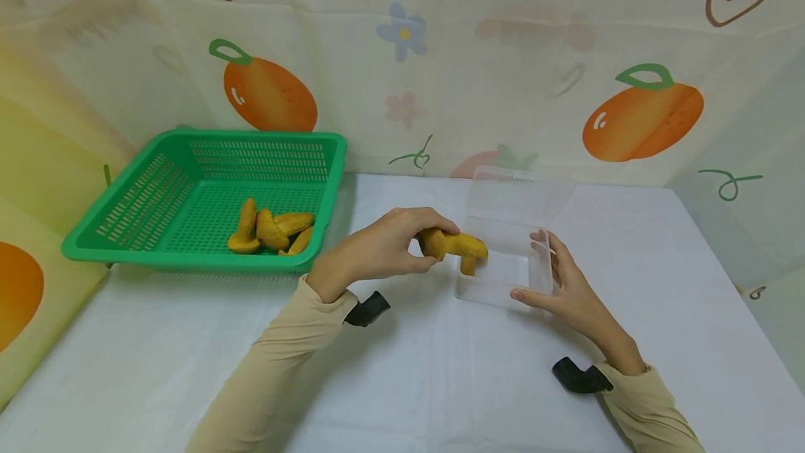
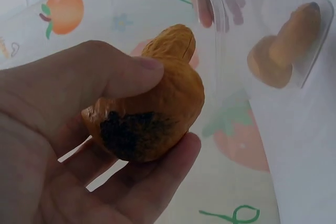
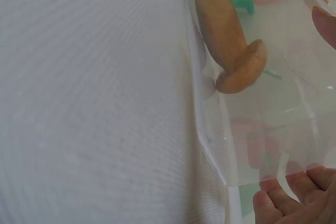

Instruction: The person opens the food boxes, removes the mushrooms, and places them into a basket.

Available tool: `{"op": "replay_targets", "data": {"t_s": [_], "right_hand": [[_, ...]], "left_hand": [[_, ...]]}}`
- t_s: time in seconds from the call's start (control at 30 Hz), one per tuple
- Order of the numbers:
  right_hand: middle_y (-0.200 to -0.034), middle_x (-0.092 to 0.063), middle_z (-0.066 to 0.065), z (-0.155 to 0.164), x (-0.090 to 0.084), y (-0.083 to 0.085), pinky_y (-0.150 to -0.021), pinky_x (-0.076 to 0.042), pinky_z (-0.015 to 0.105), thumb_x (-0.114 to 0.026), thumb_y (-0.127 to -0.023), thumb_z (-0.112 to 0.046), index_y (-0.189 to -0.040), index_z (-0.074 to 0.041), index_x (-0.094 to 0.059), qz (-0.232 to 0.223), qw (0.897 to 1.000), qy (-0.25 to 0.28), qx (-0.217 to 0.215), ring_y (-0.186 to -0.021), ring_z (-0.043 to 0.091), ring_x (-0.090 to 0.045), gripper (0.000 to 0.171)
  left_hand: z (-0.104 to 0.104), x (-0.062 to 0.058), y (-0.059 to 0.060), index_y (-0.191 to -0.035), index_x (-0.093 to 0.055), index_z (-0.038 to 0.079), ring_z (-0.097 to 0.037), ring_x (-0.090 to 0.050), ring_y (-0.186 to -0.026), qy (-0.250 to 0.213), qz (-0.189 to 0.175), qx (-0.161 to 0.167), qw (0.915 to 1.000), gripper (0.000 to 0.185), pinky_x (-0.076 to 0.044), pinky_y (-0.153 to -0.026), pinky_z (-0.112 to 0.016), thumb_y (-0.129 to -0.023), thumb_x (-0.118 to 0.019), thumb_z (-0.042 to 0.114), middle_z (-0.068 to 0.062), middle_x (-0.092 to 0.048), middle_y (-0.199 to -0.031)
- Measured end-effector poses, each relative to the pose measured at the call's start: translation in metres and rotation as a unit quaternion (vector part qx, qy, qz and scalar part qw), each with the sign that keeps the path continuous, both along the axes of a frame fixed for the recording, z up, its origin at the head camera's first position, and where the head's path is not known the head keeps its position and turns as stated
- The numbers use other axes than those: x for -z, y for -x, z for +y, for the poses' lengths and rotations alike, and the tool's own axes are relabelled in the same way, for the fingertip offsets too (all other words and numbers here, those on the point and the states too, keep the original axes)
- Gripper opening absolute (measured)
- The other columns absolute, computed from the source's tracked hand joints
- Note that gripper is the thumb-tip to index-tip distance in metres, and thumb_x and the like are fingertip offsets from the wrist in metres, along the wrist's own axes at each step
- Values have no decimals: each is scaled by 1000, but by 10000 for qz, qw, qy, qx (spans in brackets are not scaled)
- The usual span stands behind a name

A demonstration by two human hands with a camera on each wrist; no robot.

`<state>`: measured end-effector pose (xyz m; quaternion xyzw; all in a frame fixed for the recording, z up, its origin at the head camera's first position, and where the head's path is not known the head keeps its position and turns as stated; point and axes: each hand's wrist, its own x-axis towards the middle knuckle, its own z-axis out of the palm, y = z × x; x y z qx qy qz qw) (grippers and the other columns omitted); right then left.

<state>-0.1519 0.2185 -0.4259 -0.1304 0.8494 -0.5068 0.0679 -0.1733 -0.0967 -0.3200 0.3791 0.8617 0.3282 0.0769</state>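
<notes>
Over the clear plastic box (image 1: 503, 278), steadied seemingly by the flat right hand (image 1: 566, 285), the left hand (image 1: 377, 250) pinches a lumpy mushroom (image 1: 454, 245).

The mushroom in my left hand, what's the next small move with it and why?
Probably ease the left hand a little further right and lower its mushroom into the clear box. It hangs at the box's left edge, one mushroom already lies inside, and the right hand rests against the box's right side, steadying it.

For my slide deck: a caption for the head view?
Left hand holds a mushroom over a clear box steadied by the right hand.
</notes>
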Motion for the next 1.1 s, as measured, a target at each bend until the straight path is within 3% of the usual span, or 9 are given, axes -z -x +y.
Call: {"op": "replay_targets", "data": {"t_s": [0.3,0.67,0.9,1.1], "right_hand": [[-162,-21,13,0,0,0,-114,-24,67,-83,-81,-19,-160,-12,-3,13,10000,17,-21,-149,42,-21,112],[-163,-20,12,1,0,0,-114,-24,66,-82,-81,-18,-160,-12,-1,-2,10000,40,-40,-150,41,-21,113],[-163,-20,12,0,0,0,-114,-24,67,-82,-81,-19,-160,-12,-1,-46,10000,10,-11,-150,41,-20,113],[-163,-20,11,0,0,-1,-114,-23,67,-82,-81,-20,-160,-14,-2,-60,10000,19,-3,-150,41,-20,112]], "left_hand": [[-30,2,-4,-128,-63,4,-14,-56,-89,-424,497,-512,9965,45,-50,-72,-24,-84,-66,-3,-5,-65,-109],[-70,6,-6,-128,-63,3,-12,-62,-86,-828,734,-935,9895,47,-52,-85,-23,-83,-68,-7,-5,-67,-103],[-90,8,-10,-130,-63,5,-12,-61,-86,-893,670,-1515,9821,49,-54,-88,-25,-83,-71,-4,-10,-67,-120],[-102,10,-13,-131,-62,9,-11,-58,-88,-936,669,-1820,9765,50,-56,-84,-26,-84,-71,-3,-7,-65,-117]]}}
